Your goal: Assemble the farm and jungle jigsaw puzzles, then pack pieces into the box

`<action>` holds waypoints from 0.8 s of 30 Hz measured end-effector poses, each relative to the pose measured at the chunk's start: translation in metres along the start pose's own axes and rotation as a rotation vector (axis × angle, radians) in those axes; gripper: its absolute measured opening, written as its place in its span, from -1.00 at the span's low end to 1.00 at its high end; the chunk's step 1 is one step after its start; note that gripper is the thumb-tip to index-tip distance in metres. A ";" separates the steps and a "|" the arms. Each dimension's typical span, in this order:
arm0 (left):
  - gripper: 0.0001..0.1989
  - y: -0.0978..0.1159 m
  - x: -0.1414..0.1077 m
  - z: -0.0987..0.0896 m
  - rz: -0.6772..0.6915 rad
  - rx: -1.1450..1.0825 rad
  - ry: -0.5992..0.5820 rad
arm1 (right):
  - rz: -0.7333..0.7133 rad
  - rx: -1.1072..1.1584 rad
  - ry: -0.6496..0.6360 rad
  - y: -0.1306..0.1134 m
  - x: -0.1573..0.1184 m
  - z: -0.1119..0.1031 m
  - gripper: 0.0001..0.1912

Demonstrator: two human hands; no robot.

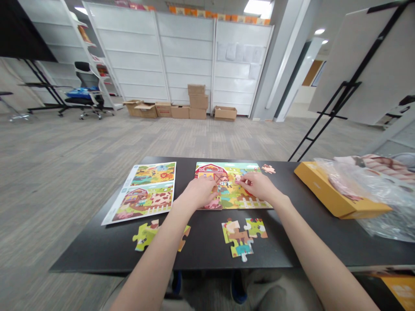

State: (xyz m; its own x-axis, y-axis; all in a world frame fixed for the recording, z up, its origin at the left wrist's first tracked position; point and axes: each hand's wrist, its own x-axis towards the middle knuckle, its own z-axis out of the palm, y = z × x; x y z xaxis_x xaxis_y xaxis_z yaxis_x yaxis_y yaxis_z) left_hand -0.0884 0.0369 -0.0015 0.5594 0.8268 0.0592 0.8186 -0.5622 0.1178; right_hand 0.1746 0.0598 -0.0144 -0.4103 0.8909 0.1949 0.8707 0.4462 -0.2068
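A farm jigsaw puzzle (pixel 231 199) with a red barn and a white fence lies on the black table (pixel 207 255). My left hand (pixel 201 192) rests over its left part, fingers bent; whether they hold anything is hidden. Over the right part is my right hand (pixel 256 185), thumb and fingertips pinched at the puzzle's surface on something I cannot make out. Loose pieces (pixel 240 236) lie in front of the puzzle, and more pieces (pixel 145 235) are partly hidden by my left forearm. One brown and pink piece (pixel 268 169) sits beyond the puzzle's right corner.
A printed picture sheet (pixel 147 194) lies on the table's left side. At the right are a yellow box (pixel 337 194) and clear plastic bags (pixel 385 207). Beyond the table stand cardboard boxes (pixel 197 101), an office chair (pixel 87 88) and a whiteboard on a stand (pixel 359 65).
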 end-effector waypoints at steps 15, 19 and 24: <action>-0.74 0.001 0.005 0.001 -0.044 -0.069 -0.006 | -0.085 0.103 0.010 -0.008 -0.002 0.012 -0.80; -0.75 0.002 0.007 0.003 -0.095 -0.065 0.012 | -0.093 0.119 0.022 -0.007 -0.001 0.013 -0.82; -0.62 -0.009 0.004 0.007 -0.059 -0.149 0.050 | -0.104 0.143 0.028 -0.005 -0.001 0.015 -0.84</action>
State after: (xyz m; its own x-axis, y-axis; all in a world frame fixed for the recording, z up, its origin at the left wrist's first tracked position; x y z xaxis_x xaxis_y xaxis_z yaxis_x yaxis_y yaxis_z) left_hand -0.0931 0.0453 -0.0090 0.5011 0.8600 0.0967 0.8190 -0.5073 0.2682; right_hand 0.1663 0.0581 -0.0276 -0.4864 0.8376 0.2487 0.7759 0.5450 -0.3177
